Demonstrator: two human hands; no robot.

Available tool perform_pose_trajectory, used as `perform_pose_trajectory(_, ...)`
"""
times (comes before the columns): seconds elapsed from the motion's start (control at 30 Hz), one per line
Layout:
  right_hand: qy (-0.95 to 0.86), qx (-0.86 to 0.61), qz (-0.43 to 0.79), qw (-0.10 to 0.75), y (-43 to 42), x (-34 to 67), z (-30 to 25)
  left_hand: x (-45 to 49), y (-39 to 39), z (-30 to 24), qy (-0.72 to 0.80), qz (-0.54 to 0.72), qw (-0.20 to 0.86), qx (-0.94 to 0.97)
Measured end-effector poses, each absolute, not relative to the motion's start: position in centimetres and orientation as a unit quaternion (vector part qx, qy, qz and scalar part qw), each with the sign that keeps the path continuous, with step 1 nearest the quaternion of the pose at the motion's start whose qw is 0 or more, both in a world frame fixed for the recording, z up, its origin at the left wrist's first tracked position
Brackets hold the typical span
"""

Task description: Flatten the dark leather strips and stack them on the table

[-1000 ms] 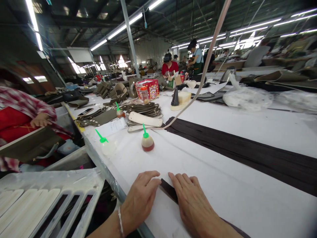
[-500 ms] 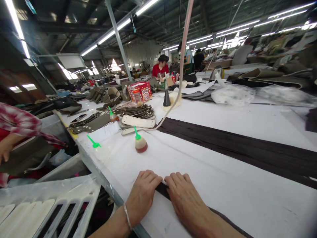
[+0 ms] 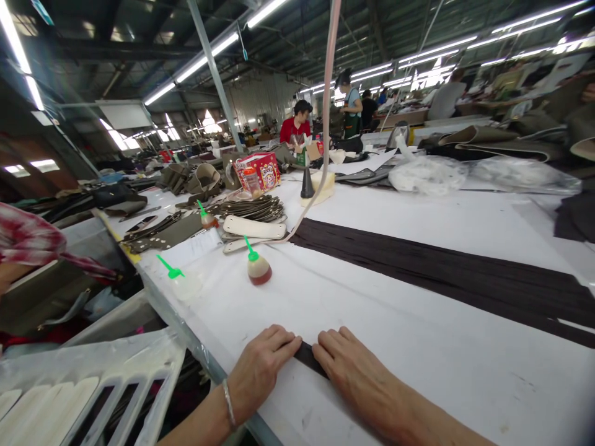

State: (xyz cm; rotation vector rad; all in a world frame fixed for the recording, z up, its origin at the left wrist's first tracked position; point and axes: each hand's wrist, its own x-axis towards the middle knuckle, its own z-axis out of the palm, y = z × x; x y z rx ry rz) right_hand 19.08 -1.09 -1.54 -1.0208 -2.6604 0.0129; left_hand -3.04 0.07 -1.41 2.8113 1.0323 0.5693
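A narrow dark fabric strip (image 3: 310,358) lies along the near edge of the white-covered table (image 3: 409,378). My left hand (image 3: 263,365) is closed on its left end, thumb and curled fingers pressed together. A short way along, my right hand (image 3: 351,371) has its fingers curled over the same strip, which shows in the gap between the two hands. The rest of the strip is mostly hidden under my right hand and forearm. Beyond my hands stands a squeeze bottle (image 3: 259,271) with a green nozzle and reddish-brown liquid inside.
Several long dark strips (image 3: 432,272) lie side by side across the table. A paler green-nozzled bottle (image 3: 183,285) stands near the left edge. Farther back are white straps (image 3: 255,227) and a hanging hose (image 3: 325,136). A plastic rack (image 3: 153,365) and a co-worker's plaid sleeve (image 3: 28,235) are at left.
The gap between my hands has widened slightly, baring more of the strip. Both hands still grip it. The co-worker's hand at left has mostly slipped out of view, and the view has shifted a little.
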Motion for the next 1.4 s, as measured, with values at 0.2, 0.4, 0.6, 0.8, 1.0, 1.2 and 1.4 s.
perform_pose_trajectory(0.2,-0.923,-0.359,0.009,0.138,-1.9,20.1,-1.3,-3.1,-0.2,-1.1,0.346,0.168,0.061,0.921)
perform_pose_trajectory(0.4,-0.916,-0.376,0.059,0.127,-1.7,20.3,0.1,-2.8,-0.6,-0.7,0.367,0.144,0.08,0.916)
perform_pose_trajectory(0.6,-0.922,-0.36,0.032,0.135,-1.7,20.5,-1.0,-2.7,-0.7,-0.3,0.37,0.112,0.07,0.92)
perform_pose_trajectory(0.8,-0.93,-0.347,-0.007,0.122,-2.2,21.1,-0.8,-2.8,-0.7,-0.2,0.36,0.088,0.033,0.928)
perform_pose_trajectory(1.0,-0.933,-0.339,-0.036,0.114,-3.0,22.2,-0.3,-2.5,-0.9,0.0,0.355,0.065,-0.001,0.933)
perform_pose_trajectory(1.2,-0.932,-0.34,-0.035,0.119,-4.1,24.0,-0.5,-1.9,-1.3,0.5,0.358,0.017,-0.01,0.933)
perform_pose_trajectory(1.4,-0.928,-0.356,-0.007,0.111,-6.0,26.8,-0.9,-1.8,-1.8,0.4,0.356,0.045,-0.023,0.933)
